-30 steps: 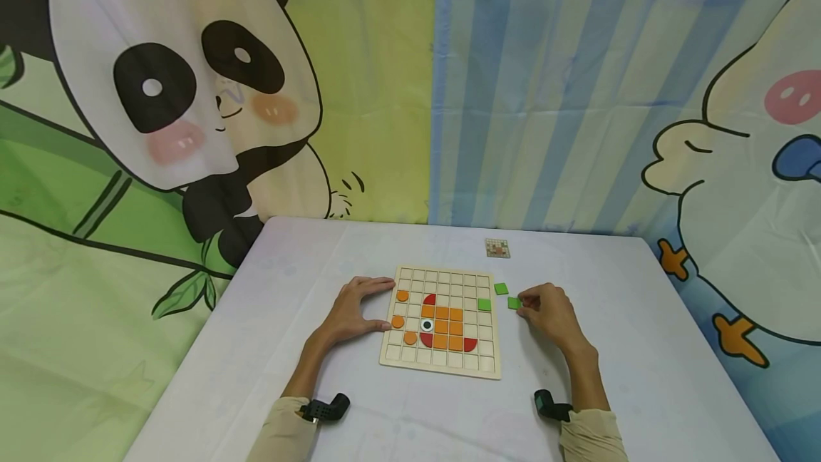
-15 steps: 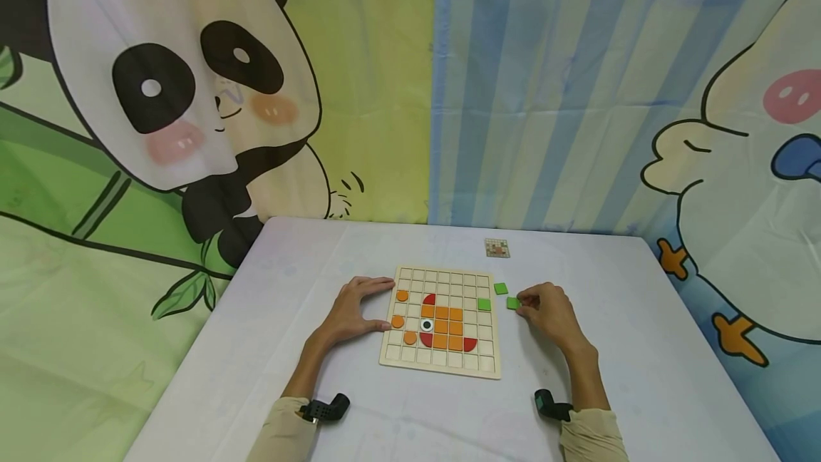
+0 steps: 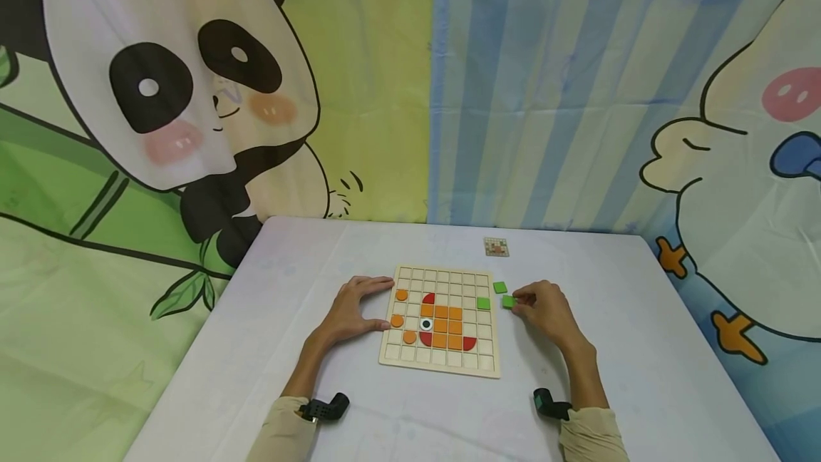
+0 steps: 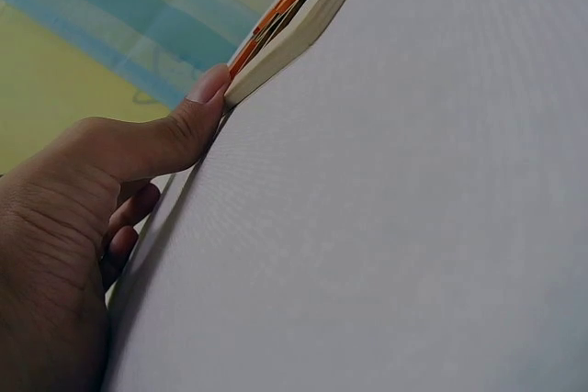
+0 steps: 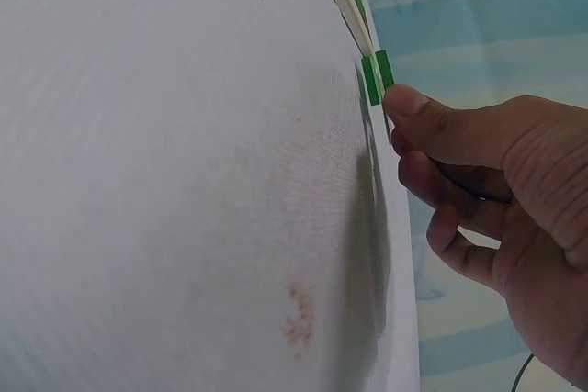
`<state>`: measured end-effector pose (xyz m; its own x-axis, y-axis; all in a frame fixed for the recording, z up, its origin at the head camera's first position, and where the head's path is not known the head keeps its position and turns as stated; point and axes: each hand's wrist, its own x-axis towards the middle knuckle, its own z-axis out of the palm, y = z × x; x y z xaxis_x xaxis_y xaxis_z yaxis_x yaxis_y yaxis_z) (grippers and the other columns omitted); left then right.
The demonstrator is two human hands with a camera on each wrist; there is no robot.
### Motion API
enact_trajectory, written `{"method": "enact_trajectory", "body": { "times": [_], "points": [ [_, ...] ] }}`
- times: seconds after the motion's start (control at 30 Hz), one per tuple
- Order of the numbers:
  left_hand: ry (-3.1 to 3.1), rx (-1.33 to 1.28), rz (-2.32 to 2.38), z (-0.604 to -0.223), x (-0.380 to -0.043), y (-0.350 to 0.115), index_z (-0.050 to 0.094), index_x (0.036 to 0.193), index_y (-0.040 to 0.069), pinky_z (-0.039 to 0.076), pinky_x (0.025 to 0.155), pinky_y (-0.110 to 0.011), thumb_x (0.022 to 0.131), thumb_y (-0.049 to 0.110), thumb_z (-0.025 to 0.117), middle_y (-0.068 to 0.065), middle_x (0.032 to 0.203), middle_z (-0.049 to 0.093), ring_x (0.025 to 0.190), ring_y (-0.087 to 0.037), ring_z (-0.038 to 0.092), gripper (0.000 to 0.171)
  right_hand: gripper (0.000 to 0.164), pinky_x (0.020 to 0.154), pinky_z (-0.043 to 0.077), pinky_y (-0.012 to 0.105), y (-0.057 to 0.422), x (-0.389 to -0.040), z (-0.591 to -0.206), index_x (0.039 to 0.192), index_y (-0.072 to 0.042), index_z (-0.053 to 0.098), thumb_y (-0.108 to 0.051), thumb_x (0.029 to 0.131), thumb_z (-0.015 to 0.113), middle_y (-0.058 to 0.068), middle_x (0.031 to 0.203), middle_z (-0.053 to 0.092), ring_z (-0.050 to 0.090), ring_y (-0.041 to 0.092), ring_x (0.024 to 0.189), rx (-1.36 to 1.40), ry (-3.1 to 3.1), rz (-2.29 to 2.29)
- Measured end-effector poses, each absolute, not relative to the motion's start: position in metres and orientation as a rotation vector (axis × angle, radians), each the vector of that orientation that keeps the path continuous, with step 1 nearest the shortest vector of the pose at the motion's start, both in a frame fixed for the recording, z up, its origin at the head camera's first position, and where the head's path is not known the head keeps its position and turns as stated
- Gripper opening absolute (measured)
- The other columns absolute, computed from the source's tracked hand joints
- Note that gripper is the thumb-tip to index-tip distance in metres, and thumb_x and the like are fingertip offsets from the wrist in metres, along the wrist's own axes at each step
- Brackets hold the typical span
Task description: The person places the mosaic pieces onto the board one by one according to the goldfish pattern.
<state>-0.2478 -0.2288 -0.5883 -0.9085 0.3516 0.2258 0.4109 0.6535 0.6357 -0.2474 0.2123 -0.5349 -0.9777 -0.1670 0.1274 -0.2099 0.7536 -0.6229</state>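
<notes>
A square wooden grid board (image 3: 438, 362) lies on the white table, with orange squares, red quarter-rounds, orange discs, an eye piece and one green square set in its cells. My left hand (image 3: 346, 311) is at its left edge, fingers and thumb spread. In the left wrist view the thumb (image 4: 188, 126) touches the board's side. My right hand (image 3: 545, 309) pinches a green square tile (image 3: 508, 301) between thumb and fingertips, just off the board's right edge. Another green square tile (image 3: 499, 287) lies on the table a little behind it.
A small card (image 3: 497, 247) with a coloured grid picture lies behind the board, toward the table's back edge. Printed cloth with a panda (image 3: 269, 113) hangs behind the table (image 3: 321, 248).
My right hand has shifted slightly left with the green square tile, closer to the board's right edge. The left hand keeps its place.
</notes>
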Motion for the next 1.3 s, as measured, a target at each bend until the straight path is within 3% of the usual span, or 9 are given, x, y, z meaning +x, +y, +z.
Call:
{"method": "enact_trajectory", "body": {
  "times": [1.3],
  "points": [
    [-2.797, -0.620, -1.106, -0.588, -0.247, -0.229, 0.065, 0.153, 0.025, 0.037, 0.121, -0.064, 0.075, 0.046, 0.100, 0.005, 0.160, 0.063, 0.146, -0.030, 0.053, 0.088, 0.023, 0.080, 0.055, 0.032, 0.191, -0.252, -0.536, 0.108, 0.000, 0.085, 0.000, 0.085, 0.090, 0.005, 0.094, 0.082, 0.069, 0.013, 0.084, 0.515, -2.838, 1.076]
  ]
}}
